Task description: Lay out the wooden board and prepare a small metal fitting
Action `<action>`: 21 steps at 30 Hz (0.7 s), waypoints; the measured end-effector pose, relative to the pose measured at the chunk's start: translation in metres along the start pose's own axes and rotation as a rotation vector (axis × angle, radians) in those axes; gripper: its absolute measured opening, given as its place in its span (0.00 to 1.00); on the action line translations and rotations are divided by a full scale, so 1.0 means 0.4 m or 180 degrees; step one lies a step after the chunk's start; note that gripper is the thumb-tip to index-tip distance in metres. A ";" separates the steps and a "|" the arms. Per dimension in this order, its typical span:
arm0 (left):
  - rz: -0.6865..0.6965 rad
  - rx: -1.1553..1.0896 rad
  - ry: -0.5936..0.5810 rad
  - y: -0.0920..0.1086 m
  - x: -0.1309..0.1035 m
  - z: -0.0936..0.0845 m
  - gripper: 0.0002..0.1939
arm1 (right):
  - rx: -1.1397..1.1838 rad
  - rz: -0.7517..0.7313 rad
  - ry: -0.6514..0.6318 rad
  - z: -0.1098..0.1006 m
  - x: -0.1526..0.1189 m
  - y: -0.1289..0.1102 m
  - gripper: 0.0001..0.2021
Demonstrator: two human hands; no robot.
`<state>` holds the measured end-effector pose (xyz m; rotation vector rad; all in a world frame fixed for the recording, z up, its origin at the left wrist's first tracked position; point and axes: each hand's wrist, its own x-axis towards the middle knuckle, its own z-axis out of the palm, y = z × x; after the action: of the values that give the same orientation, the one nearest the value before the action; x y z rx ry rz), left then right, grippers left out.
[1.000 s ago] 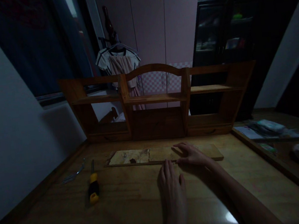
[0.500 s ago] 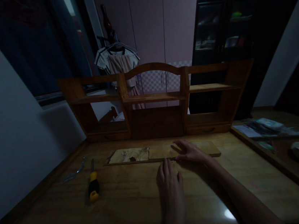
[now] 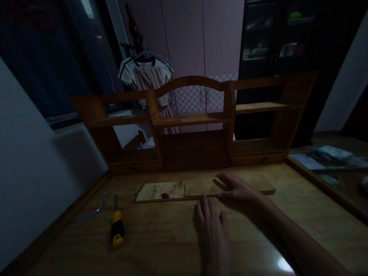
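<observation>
- So the wooden strip [image 3: 193, 188] is lying flat on the table [image 3: 165, 256], roughly parallel to the back edge, a bit in front of the shelf unit [image 3: 191, 120]. Its left part looks rough and torn.
- Right hand [image 3: 236, 187]: thumb and index wide apart across the strip. Can't tell if they're actually gripping.
- Left hand [image 3: 211, 228]: fingers straight and close together, tips at the strip's near side. Contact's unclear.
- Risk imo: uneven pushing could swivel the strip, and that ragged end might splinter.
- Yellow-and-black tool [image 3: 117, 229] and silver metal piece [image 3: 94, 213] sit toward the table's left edge, well clear of both hands.
</observation>
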<state>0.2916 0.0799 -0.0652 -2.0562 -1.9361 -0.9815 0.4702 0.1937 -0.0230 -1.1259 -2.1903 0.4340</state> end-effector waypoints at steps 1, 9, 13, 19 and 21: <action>0.0010 -0.0023 -0.0024 -0.003 -0.001 0.004 0.25 | 0.0006 -0.0006 -0.0013 0.000 -0.001 -0.001 0.34; -0.0039 -0.0441 -0.0001 0.007 0.006 -0.011 0.27 | -0.0019 0.0169 -0.0073 -0.008 -0.004 -0.027 0.28; -0.0135 -0.1144 0.0408 -0.050 0.062 -0.113 0.20 | -0.0199 -0.0102 -0.0076 -0.021 -0.002 -0.051 0.19; -0.0849 -0.1173 0.0851 -0.491 0.245 -0.308 0.15 | -0.0490 -0.0272 0.0281 -0.026 0.009 -0.030 0.19; -0.1186 -0.1096 0.0586 -0.694 0.290 -0.350 0.19 | -0.0475 -0.0318 0.0282 -0.025 0.011 -0.033 0.19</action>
<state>-0.0228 0.1463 0.0181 -1.6990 -2.2191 -1.6230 0.4671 0.1897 -0.0065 -1.0859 -2.2183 0.1764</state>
